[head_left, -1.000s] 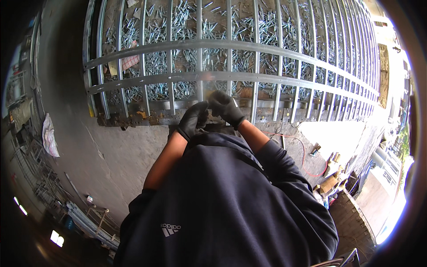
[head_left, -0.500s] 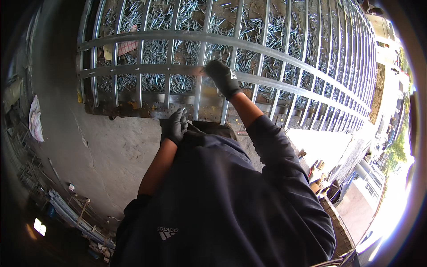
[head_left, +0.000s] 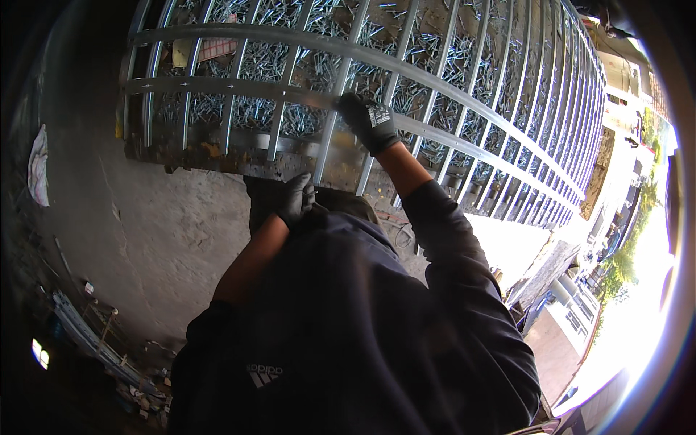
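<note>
My right hand point(head_left: 368, 125), in a black glove, is closed at the crossing of a long metal rail point(head_left: 254, 88) and a slat point(head_left: 332, 141). Whatever its fingers hold is hidden by the glove. My left hand point(head_left: 296, 201), also gloved in black, is close to my body, just in front of the workbench edge. Its fingers are curled together; a tiny light spot shows beside them, too small to name. Rails and slats form a large metal grille. Beneath it, many thin shiny metal pins point(head_left: 268, 61) lie scattered over the bench top.
A second long rail point(head_left: 290, 36) crosses the slats farther away. A red-and-white checked piece point(head_left: 217, 48) lies among the pins at the far left. The worn bench edge point(head_left: 210, 161) runs before me, above the concrete floor point(head_left: 167, 232). Long metal lengths point(head_left: 94, 341) lie at lower left.
The view has shifted, so the grille sits higher and tilted. My right hand stays at the same crossing. My left hand has drawn slightly back from the bench edge, fingers still curled.
</note>
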### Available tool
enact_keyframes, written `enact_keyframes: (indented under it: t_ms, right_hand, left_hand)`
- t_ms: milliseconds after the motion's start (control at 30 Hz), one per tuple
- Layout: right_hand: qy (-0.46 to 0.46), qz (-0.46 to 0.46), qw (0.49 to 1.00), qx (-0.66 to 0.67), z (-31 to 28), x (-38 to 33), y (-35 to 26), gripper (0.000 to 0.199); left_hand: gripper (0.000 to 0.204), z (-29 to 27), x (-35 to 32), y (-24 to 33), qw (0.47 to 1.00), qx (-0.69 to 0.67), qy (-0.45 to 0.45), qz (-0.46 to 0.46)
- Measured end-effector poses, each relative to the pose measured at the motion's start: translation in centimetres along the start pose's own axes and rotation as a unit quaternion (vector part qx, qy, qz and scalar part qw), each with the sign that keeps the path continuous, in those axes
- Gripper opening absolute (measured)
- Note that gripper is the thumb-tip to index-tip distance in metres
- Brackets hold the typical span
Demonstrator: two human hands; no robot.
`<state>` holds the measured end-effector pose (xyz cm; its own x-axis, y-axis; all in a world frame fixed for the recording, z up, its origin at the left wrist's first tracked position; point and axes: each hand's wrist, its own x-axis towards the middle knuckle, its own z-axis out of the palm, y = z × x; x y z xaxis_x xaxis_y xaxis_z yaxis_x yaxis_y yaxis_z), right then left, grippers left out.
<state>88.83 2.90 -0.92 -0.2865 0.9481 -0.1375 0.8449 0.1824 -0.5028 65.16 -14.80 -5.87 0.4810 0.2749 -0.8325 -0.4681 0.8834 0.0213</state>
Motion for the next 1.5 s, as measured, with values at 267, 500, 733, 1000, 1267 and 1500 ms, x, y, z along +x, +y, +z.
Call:
enact_keyframes:
  t_ms: [267,500,733,1000,1267,1500]
  right_hand:
    - [-0.070,0.018,0.993,-0.095,-2.9,1.6,-3.6,0.021]
    - [-0.069,0.012,0.993,-0.098,-1.4,1.9,-2.6,0.024]
    - [-0.077,0.049,0.996,-0.024,0.4,2.0,-1.4,0.030]
    - [-0.115,0.087,0.979,0.141,-2.0,-1.7,-1.8,0.033]
    - [-0.120,0.086,0.851,0.505,-3.0,-12.5,-3.4,0.015]
    - [0.015,0.015,0.994,0.104,-2.4,-11.2,5.6,0.011]
  left_hand:
    - [0.017,2.5,-0.2,0.6,0.996,0.076,0.014,0.048]
    - [0.014,4.4,1.5,2.0,0.992,0.083,0.044,0.087]
    - [0.016,3.6,2.6,1.6,0.989,0.074,0.036,0.119]
    - [0.032,7.4,-5.2,3.7,0.986,0.069,-0.060,0.136]
    - [0.030,14.3,-5.1,4.1,0.983,0.147,-0.096,-0.058]
    - [0.030,12.0,0.3,2.8,0.956,0.268,-0.052,-0.106]
